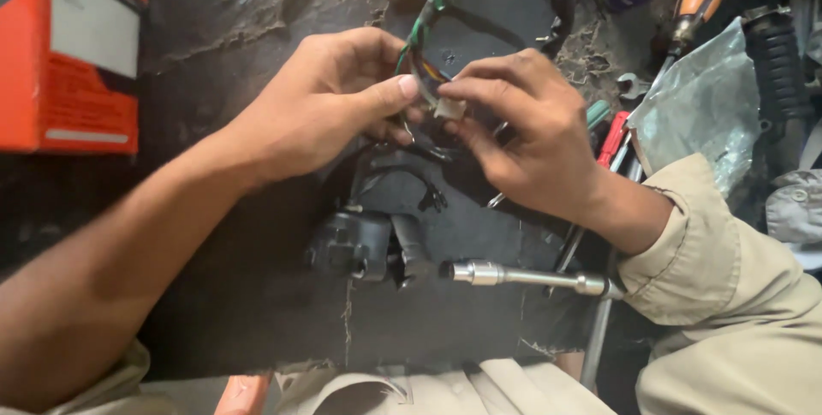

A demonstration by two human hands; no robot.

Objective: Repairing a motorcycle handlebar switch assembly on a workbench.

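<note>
We pinch the small white plastic connector (449,108) between both hands: left hand (321,107) closed on the green-and-orange wire bundle (419,38), right hand (535,137) fingertips gripping the plug, wires running up and away.

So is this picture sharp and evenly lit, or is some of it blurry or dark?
Head view: the left hand, right hand and white connector are fairly sharp and well lit; the dark bench swallows detail; the socket wrench glints; the orange box at the edge looks soft.
</note>
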